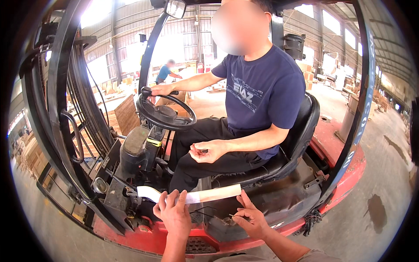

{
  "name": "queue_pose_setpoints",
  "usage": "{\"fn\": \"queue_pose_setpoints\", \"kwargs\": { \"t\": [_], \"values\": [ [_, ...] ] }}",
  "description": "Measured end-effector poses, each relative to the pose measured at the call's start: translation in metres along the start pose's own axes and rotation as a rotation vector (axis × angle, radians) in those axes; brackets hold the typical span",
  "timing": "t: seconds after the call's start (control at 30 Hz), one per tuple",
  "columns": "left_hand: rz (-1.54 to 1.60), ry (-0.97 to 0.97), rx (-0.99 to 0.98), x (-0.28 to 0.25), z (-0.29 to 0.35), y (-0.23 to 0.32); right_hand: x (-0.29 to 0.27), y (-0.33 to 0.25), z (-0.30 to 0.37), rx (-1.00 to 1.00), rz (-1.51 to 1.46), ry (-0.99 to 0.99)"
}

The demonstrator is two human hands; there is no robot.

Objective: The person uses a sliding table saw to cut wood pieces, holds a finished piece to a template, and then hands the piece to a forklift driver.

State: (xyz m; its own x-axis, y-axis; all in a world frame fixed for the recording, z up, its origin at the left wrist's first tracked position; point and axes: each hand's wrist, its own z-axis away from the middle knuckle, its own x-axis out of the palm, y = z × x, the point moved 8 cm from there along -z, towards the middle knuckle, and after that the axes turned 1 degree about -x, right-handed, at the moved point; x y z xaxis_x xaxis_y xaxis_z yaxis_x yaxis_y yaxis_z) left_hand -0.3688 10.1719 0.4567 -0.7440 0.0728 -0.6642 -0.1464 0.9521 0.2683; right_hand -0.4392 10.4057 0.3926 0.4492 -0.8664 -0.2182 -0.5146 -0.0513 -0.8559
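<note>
A long, narrow pale strip (218,192), perhaps paper or thin veneer, stretches between my hands, its left end curving. My left hand (175,215) grips it near that curved end, fingers closed over it. At its right end, the raised fingertips of my right hand (251,219) are at or very near the edge. Thumb and finger of that same hand pinch a small thin light piece (231,215), too small to name. Just beyond the strip, a seated person's open hand (208,151) rests palm up over their lap.
A person in a dark blue T-shirt (262,87) sits on the black seat (301,126) of a red forklift (152,238), one hand at its steering wheel (166,111). Black mast rails (83,87) rise at left. Another person (166,73) works far back among wood stacks.
</note>
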Motion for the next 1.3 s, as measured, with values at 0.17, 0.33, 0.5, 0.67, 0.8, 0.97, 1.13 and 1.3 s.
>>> {"fn": "queue_pose_setpoints", "kwargs": {
  "t": [0.17,0.33,0.5,0.67,0.8,0.97,1.13,1.3],
  "values": [
    [0.008,-0.007,-0.001,0.0008,0.0011,-0.0014,0.0014,0.001,0.0014,-0.003,-0.001,0.005],
    [0.006,-0.012,-0.005,0.0011,0.0022,-0.0011,0.0017,0.0043,0.0031,-0.018,0.0,0.01],
    [0.008,-0.017,-0.009,0.0017,0.0029,-0.001,0.0021,0.005,0.0047,-0.021,0.011,0.011],
    [0.028,0.001,-0.026,-0.0007,0.002,0.0,0.0025,0.0048,0.0044,-0.014,0.019,0.012],
    [0.005,-0.018,-0.013,0.0041,0.0037,-0.0026,0.0024,0.0034,0.0037,-0.027,0.023,0.015],
    [0.009,-0.023,-0.013,0.0047,0.0044,-0.0017,0.002,0.0075,0.0055,-0.021,0.031,0.01],
    [0.008,-0.024,-0.002,0.0058,0.0053,-0.0007,0.0006,0.0084,0.0067,-0.016,0.024,0.013],
    [-0.005,-0.022,0.009,0.0046,0.006,0.003,-0.0009,0.0086,0.0088,-0.016,0.018,0.013]
  ]
}}
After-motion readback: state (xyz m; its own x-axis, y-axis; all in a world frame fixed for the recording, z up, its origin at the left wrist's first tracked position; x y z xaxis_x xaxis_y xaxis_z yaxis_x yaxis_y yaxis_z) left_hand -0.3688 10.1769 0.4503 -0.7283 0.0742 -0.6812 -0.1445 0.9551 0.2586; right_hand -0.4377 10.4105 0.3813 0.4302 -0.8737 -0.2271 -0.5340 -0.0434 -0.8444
